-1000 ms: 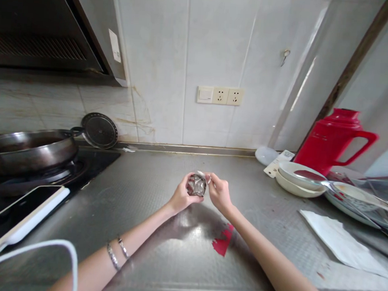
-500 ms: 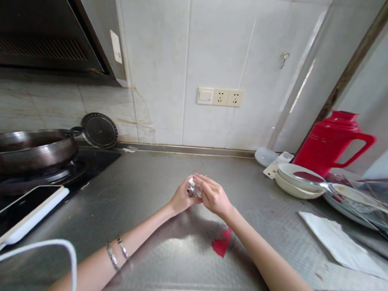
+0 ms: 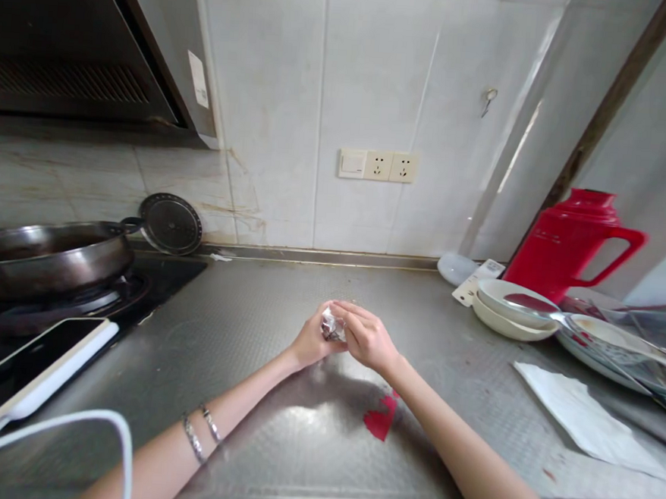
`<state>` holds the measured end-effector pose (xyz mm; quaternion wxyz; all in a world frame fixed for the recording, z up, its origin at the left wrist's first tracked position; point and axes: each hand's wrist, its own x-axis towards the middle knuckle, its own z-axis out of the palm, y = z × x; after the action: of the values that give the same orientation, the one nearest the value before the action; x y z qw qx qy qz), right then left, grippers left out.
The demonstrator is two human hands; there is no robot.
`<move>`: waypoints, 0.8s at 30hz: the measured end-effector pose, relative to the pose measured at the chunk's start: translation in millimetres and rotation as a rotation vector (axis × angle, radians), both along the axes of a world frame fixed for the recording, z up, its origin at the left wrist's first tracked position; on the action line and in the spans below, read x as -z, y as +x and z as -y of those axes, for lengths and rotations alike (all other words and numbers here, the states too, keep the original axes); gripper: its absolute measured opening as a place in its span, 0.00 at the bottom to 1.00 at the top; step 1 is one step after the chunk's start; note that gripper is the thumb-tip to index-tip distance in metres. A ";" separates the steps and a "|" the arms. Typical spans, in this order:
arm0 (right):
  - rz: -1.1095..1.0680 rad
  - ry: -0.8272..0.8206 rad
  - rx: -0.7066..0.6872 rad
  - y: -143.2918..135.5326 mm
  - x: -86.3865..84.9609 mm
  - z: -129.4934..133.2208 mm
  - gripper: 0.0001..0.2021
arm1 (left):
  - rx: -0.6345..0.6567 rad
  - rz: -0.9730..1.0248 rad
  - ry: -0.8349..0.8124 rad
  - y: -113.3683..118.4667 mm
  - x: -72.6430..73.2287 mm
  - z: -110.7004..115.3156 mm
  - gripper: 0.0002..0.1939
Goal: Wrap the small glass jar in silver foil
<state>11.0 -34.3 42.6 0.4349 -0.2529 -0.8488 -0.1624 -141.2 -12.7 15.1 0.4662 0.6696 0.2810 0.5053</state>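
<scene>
A small silvery, crumpled foil-like item [image 3: 333,325] is held between both hands above the steel counter [image 3: 273,458]. My left hand [image 3: 309,339] wraps round it from the left, fingers closed. From the right, my right hand [image 3: 366,335] closes its fingers on the item's upper side, partly covering it. The two hands touch. A torn red scrap [image 3: 380,418] lies flat on the counter below my right hand, beside the right forearm.
At left are a pan [image 3: 53,256] on the stove, a phone [image 3: 28,373] and a white cable [image 3: 93,415]. On the right stand a red thermos [image 3: 564,243], bowls [image 3: 514,315], plates [image 3: 606,337] and a white paper sheet [image 3: 583,419].
The foil-like item shows a slightly different shape between my hands, and the fingers have shifted a little. Both arms stay in nearly the same place.
</scene>
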 end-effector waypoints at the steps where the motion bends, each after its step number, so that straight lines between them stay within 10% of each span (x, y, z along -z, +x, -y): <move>1: -0.018 -0.015 0.019 1.9 -0.3 -1.5 0.17 | 0.029 -0.015 0.004 0.1 0.4 0.9 0.35; 24: -0.007 0.069 0.022 4.8 -1.9 -1.7 0.19 | -0.009 0.081 -0.075 1.8 -7.8 2.6 0.36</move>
<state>15.9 -32.5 44.5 0.4443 -0.2476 -0.8385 -0.1953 -139.4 -15.2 22.9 0.4994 0.6296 0.2837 0.5232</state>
